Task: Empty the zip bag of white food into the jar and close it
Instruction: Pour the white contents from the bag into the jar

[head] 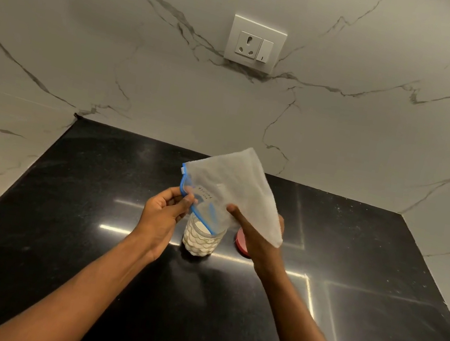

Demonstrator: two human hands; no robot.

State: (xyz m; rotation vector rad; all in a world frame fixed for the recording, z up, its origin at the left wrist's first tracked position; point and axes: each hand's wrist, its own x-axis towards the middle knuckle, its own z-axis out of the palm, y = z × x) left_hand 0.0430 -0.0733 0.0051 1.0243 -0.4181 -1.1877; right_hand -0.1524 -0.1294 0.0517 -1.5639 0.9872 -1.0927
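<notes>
A clear zip bag with a blue zip strip is tipped mouth-down over a patterned glass jar that holds white food. The bag looks flat and nearly empty. My left hand pinches the bag's blue zip edge at the left of the jar's mouth. My right hand grips the bag's lower right side, with the thumb on its front. A red lid lies on the black countertop just right of the jar, partly hidden behind my right hand.
The countertop sits in a corner between marble walls at the back, left and right. A white power socket with a switch is on the back wall above the jar.
</notes>
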